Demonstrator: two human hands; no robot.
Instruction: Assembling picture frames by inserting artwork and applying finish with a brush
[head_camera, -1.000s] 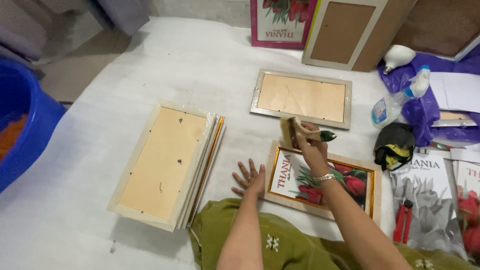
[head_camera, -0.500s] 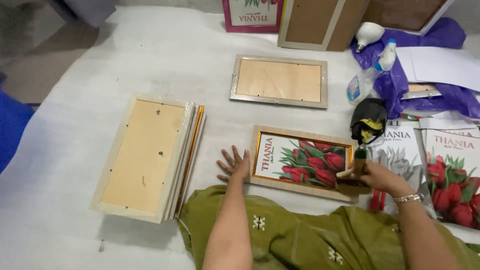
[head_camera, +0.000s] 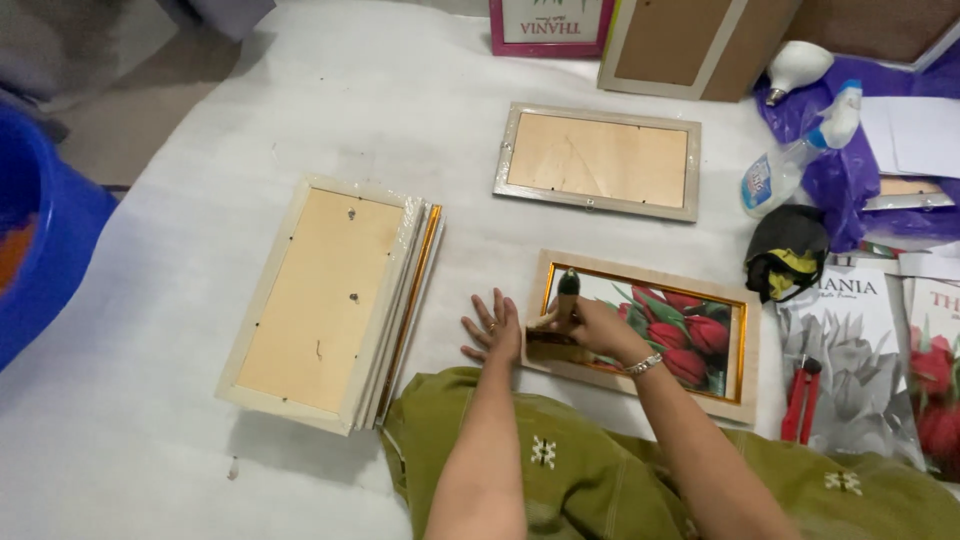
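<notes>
My right hand (head_camera: 598, 330) grips a dark-handled tool (head_camera: 566, 296) on the gold-trimmed wooden frame (head_camera: 650, 335) holding a glossy tulip print. My left hand (head_camera: 493, 328) lies flat, fingers spread, on white cloth (head_camera: 300, 110) just left of it. Further left sits a stack of frames (head_camera: 330, 300), plain board backs up.

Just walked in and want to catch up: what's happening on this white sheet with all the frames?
A person seated on the white sheet works on a gold-edged wooden picture frame holding a red tulip print. Their right hand grips a small dark-handled tool upright at the frame's left end, while the left hand lies flat, fingers spread, on the sheet beside that end. A stack of face-down frames lies to the left, and another face-down frame lies beyond.
</notes>
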